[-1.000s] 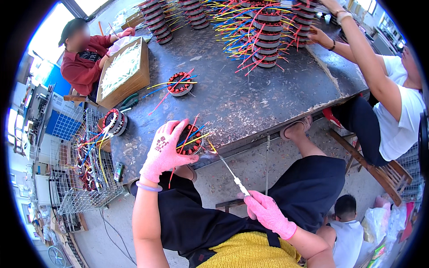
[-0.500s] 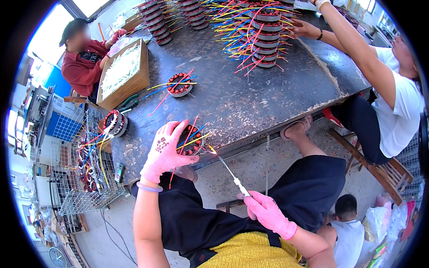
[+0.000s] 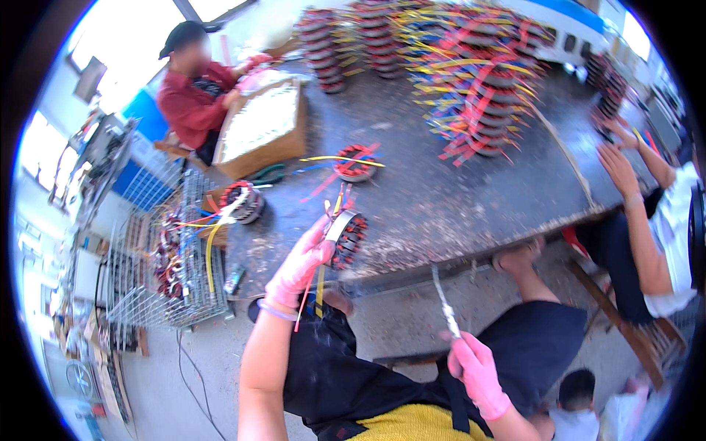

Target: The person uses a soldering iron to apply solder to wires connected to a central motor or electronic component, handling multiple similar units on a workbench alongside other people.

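Note:
My left hand (image 3: 300, 266), in a pink glove, grips a motor stator (image 3: 348, 240) at the table's near edge. The stator is tipped on its side, its dark windings turned right, with red and yellow wires sticking out above and below. In my right hand (image 3: 479, 373), also gloved in pink, is a thin wand-like tool (image 3: 447, 312) with a pale rod and a white section. Its tip points up toward the table edge, apart from the stator. On the table beyond lies another stator (image 3: 355, 167) with red, blue and yellow leads. A further stator (image 3: 244, 201) sits at the left edge.
Tall stator stacks (image 3: 491, 121) with bristling wires stand at the back. A cardboard box (image 3: 268, 152) of pale pieces is at far left, green-handled pliers (image 3: 268, 174) beside it. A wire basket (image 3: 151, 309) stands left. People sit at left and right; another is low at lower right.
The stator in my left hand has tilted onto its side. My right hand and the tool have drawn away to the right from its wires. The view has shifted; the right-hand person's hands have moved.

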The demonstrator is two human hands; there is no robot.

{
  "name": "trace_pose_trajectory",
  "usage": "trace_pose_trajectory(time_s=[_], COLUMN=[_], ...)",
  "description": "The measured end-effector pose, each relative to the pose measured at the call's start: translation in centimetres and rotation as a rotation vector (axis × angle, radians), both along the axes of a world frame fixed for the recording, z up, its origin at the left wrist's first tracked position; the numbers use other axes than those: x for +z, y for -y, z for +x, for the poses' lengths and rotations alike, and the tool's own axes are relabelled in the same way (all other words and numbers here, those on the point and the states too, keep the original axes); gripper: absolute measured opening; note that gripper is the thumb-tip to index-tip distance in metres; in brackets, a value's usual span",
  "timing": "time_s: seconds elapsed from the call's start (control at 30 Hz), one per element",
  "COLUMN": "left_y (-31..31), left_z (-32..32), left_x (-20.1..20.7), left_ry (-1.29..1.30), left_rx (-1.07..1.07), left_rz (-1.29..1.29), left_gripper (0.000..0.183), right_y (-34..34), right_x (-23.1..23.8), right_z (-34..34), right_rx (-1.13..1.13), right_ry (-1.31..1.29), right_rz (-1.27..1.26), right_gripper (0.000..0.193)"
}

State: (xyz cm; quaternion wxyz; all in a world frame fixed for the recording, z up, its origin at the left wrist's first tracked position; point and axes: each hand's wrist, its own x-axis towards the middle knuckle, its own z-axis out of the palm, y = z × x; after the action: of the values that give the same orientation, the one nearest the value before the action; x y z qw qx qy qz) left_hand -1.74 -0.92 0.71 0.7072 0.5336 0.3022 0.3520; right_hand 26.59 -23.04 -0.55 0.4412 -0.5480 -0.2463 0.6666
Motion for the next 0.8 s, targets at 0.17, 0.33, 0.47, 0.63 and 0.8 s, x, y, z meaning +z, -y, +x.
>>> trace_pose_trajectory(time_s=[0.17,0.33,0.47,0.63,0.8], left_y=[0.2,0.5,1.1,1.2,1.3], left_z=[0.2,-0.7,-0.7,-0.5,-0.3], left_x=[-1.6,-3.0,-2.4,-1.9,-1.4], left_ry=[0.340,0.337,0.299,0.284,0.273], left_rx=[-0.088,-0.044,-0.026,-0.052,-0.095], left_rz=[-0.137,-0.123,-0.080,-0.072,-0.077], left_gripper=[0.083,0.083,0.084,0.086,0.087], right_y=[-0.1,-0.6,-0.7,-0.7,-0.6], right_x=[0.6,0.9,0.9,1.3,1.1], right_z=[0.5,0.1,0.0,-0.3,-0.4], right_rx=[-0.013,0.003,0.015,0.033,0.019], right_ry=[0.128,0.158,0.177,0.192,0.190], right_rz=[0.047,0.052,0.053,0.067,0.051], right_gripper=[0.035,0.036,0.036,0.037,0.037])
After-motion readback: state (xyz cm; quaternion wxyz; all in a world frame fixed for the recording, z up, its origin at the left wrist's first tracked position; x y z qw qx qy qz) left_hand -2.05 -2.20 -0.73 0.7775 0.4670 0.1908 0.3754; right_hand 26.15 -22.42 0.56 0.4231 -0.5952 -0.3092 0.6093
